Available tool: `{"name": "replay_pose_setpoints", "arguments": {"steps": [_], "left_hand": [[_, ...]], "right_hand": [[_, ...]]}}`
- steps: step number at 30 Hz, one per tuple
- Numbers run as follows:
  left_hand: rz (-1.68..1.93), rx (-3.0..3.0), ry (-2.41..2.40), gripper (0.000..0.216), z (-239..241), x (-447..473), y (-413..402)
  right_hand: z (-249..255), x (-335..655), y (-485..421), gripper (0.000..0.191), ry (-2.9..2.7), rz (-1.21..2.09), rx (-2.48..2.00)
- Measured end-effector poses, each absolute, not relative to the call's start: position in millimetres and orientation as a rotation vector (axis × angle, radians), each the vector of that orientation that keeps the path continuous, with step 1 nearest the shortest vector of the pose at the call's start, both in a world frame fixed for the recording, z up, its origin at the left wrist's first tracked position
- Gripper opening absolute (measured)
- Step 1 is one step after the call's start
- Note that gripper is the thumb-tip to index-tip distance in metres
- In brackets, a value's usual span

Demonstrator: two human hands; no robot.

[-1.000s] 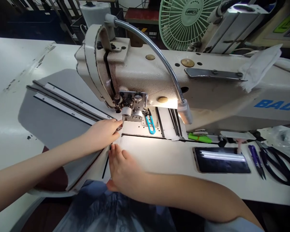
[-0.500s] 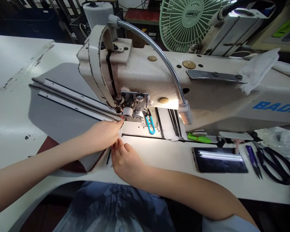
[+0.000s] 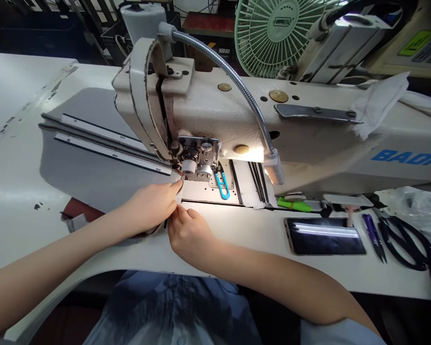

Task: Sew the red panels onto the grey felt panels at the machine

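Note:
A piece of grey fabric (image 3: 68,158) with two white strips (image 3: 107,152) and dark piping lies left of the sewing machine's needle area and runs under its head (image 3: 194,158). Just in front of the presser area, my left hand (image 3: 156,203) presses down with its fingers closed on the fabric's edge. Close below it, my right hand (image 3: 190,235) pinches the near end of that edge, where a small light piece shows. The fingertips of both hands nearly meet. Dark red material (image 3: 79,208) with a whitish flap shows beyond my left forearm.
Blue thread snips (image 3: 222,184) lie on the machine bed beside black strips (image 3: 256,182). To the right are a phone (image 3: 325,236), purple-handled tweezers (image 3: 374,237) and black scissors (image 3: 409,239). A gooseneck lamp (image 3: 275,167) hangs over the bed; a green fan (image 3: 283,33) stands behind.
The near part of the fabric has shifted under my left forearm, and a whitish flap now shows by the dark red material. Both hands stay close to the same spot.

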State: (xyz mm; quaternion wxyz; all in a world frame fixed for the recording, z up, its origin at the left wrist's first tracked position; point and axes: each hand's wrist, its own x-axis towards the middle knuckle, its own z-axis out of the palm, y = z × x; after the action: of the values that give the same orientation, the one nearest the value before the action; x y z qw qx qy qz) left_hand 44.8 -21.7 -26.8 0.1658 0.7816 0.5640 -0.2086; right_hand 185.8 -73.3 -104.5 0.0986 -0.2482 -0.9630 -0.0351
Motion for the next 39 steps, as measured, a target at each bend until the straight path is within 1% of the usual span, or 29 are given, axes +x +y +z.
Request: {"name": "replay_pose_setpoints", "arguments": {"steps": [6, 11, 15, 19, 24, 28, 31, 35, 39], "left_hand": [[-0.441, 2.298, 1.638, 0.048, -39.9, 40.5, -10.0], [-0.285, 2.274, 1.676, 0.029, -34.9, 39.9, -11.0], [-0.175, 2.282, 1.702, 0.034, -38.5, 39.2, -7.6], [-0.18, 2.348, 1.738, 0.034, -48.5, 40.8, 2.4], [-0.139, 2.379, 1.803, 0.03, -55.7, 44.8, 14.4], [0.083, 2.255, 1.745, 0.025, -47.6, 31.1, 2.4], [0.284, 2.315, 1.592, 0.025, -43.7, 11.1, -23.7], [0.56, 2.572, 1.437, 0.023, -62.1, -6.3, -49.3], [0.635, 2.734, 1.404, 0.028, -84.6, -5.2, -42.6]], "right_hand": [[-102.9, 183.1, -58.7, 0.027, -2.884, -0.07, -0.77], [-96.7, 188.1, -55.6, 0.028, -2.865, -0.081, -0.775], [-94.8, 188.6, -53.6, 0.028, -2.845, -0.023, -0.808], [-95.8, 185.0, -44.6, 0.024, -2.84, 0.008, -0.892], [-99.6, 184.7, -31.6, 0.022, -2.803, 0.083, -0.953], [-102.1, 190.6, -30.2, 0.021, -2.722, 0.174, -0.974], [-102.8, 194.7, -33.8, 0.018, -2.694, 0.225, -0.963], [-103.9, 196.5, -37.2, 0.017, -2.692, 0.236, -0.953], [-104.3, 198.5, -35.0, 0.023, -2.645, 0.18, -1.01]]}}
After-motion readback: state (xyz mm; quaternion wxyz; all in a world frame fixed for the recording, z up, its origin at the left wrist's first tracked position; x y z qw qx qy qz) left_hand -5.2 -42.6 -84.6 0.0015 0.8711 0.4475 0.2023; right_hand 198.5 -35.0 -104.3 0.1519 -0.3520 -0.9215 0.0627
